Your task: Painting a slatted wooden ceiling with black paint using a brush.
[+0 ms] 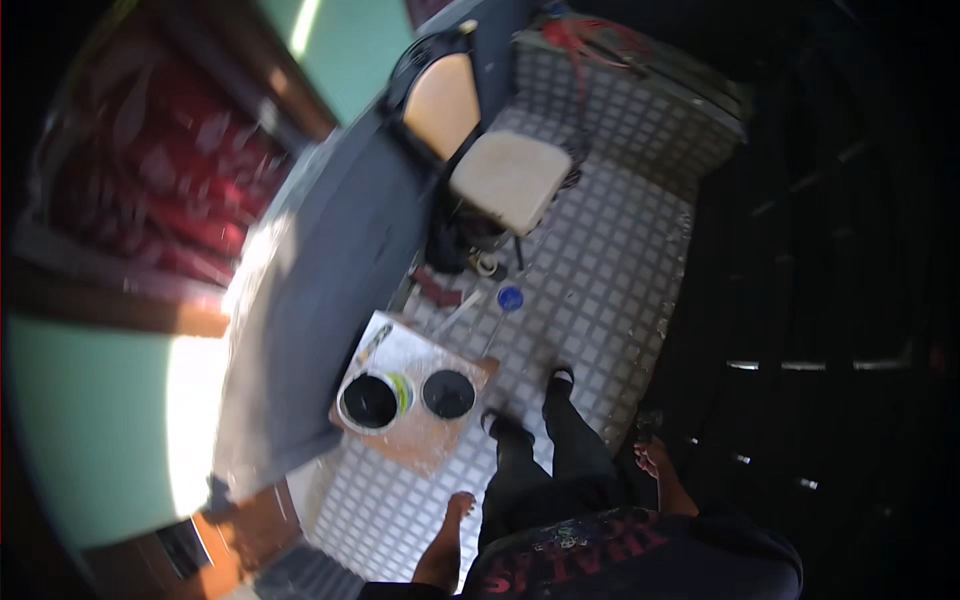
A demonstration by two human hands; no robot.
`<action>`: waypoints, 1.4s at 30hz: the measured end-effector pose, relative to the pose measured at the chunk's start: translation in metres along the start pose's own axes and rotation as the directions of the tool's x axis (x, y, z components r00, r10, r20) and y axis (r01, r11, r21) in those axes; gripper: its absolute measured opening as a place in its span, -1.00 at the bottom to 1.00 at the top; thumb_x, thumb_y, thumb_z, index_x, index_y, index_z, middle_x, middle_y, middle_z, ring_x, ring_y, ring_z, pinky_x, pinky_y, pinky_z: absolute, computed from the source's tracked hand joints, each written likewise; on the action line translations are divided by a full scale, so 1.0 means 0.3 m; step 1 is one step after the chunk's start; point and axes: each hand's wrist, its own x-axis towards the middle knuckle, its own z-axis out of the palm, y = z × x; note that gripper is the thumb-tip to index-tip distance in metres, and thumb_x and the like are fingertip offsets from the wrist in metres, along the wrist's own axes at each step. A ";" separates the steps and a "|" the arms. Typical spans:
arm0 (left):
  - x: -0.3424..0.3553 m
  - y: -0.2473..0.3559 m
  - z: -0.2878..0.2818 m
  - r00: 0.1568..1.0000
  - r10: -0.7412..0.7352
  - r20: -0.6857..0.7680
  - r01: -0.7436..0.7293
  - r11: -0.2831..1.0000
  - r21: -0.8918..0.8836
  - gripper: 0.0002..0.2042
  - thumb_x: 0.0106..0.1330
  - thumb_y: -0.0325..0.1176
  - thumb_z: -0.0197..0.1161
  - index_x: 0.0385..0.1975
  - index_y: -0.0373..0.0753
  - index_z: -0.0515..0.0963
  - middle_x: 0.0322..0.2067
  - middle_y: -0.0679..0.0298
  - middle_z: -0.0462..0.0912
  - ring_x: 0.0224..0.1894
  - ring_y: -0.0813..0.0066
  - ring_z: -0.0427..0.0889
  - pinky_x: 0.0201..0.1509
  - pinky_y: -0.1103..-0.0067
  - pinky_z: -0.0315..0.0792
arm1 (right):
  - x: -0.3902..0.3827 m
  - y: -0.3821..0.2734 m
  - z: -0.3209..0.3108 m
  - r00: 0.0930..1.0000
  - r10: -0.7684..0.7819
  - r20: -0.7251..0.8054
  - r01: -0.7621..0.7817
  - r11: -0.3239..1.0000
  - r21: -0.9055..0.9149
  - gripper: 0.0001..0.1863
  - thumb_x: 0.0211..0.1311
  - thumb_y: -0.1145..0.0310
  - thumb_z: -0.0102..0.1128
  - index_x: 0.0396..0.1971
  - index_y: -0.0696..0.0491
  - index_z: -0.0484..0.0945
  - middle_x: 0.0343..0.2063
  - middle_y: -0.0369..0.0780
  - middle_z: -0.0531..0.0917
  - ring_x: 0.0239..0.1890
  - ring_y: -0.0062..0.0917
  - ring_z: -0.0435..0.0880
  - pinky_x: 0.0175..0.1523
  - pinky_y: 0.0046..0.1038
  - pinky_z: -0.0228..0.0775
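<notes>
My left hand (460, 505) hangs beside my left leg, fingers loosely apart and nothing seen in it. Nearest to it is a low board-topped stand (420, 452), smeared with white. On the stand sit a white bucket (372, 402) with dark contents or a dark inside and a round black tub or lid (448, 394); which one I cannot tell. A small dark tool (380, 338) lies on the stand's white far part. My right hand (652, 458) is low at my right side, closed on a dark, brush-like tool (649, 420) whose details are lost in shadow.
A chair (512, 180) with a pale seat stands ahead against a grey wall panel (330, 270). On the checkered tile floor (610, 260) lie a blue round lid (510, 298), a tape roll (484, 264) and a dark red piece (437, 290). Red cords (590, 40) hang at the far end. Deep shadow covers the right.
</notes>
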 end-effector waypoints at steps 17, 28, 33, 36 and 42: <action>-0.103 1.451 0.332 0.935 0.354 0.026 -0.354 0.926 0.129 -0.80 0.17 -0.36 -0.04 -0.67 -0.22 0.40 -0.70 0.31 0.40 -0.73 0.51 0.35 -0.73 0.55 0.17 | 0.353 -0.444 -0.240 0.995 -0.085 -0.059 0.095 0.974 0.206 -0.72 -0.04 0.56 -0.07 -0.28 -0.05 0.37 -0.60 -0.27 0.48 -0.80 -0.62 0.30 -0.78 -0.55 0.10; 0.199 1.794 0.363 0.699 0.703 0.133 -0.597 0.470 0.651 -0.74 0.06 -0.23 0.03 -0.49 -0.27 0.58 -0.56 0.08 0.59 -0.51 0.28 0.57 -0.39 0.35 0.41 | 0.430 -1.038 -0.227 0.944 -0.212 -0.253 0.289 0.902 0.321 -0.74 0.02 0.45 -0.05 -0.22 0.02 0.36 -0.62 -0.29 0.48 -0.76 -0.65 0.33 -0.76 -0.58 0.14; 0.179 2.152 0.364 0.836 0.534 0.126 -0.455 0.546 0.704 -0.74 0.06 -0.23 0.02 -0.49 -0.27 0.58 -0.57 0.08 0.59 -0.50 0.29 0.57 -0.39 0.36 0.42 | 0.448 -1.223 -0.179 0.904 -0.318 -0.285 0.411 0.829 0.378 -0.72 0.11 0.41 -0.03 -0.14 0.06 0.36 -0.51 -0.26 0.53 -0.60 -0.64 0.47 -0.71 -0.57 0.21; 0.160 2.503 0.480 0.887 0.432 0.161 -0.395 0.530 0.751 -0.74 0.06 -0.23 0.01 -0.48 -0.26 0.58 -0.58 0.08 0.58 -0.50 0.29 0.57 -0.39 0.36 0.42 | 0.502 -1.292 -0.217 0.903 -0.196 -0.383 0.360 0.832 0.423 -0.73 0.14 0.45 -0.07 -0.12 0.00 0.36 -0.45 -0.27 0.54 -0.55 -0.62 0.50 -0.70 -0.53 0.23; 0.230 3.211 0.609 0.856 0.475 0.205 -0.492 0.626 0.605 -0.78 0.12 -0.36 -0.03 -0.31 -0.25 0.51 -0.40 0.22 0.57 -0.44 0.41 0.54 -0.39 0.49 0.41 | 0.552 -1.613 -0.154 0.876 -0.130 -0.464 0.382 0.775 0.503 -0.76 0.15 0.48 -0.09 -0.15 0.02 0.37 -0.43 -0.25 0.55 -0.52 -0.60 0.54 -0.70 -0.54 0.27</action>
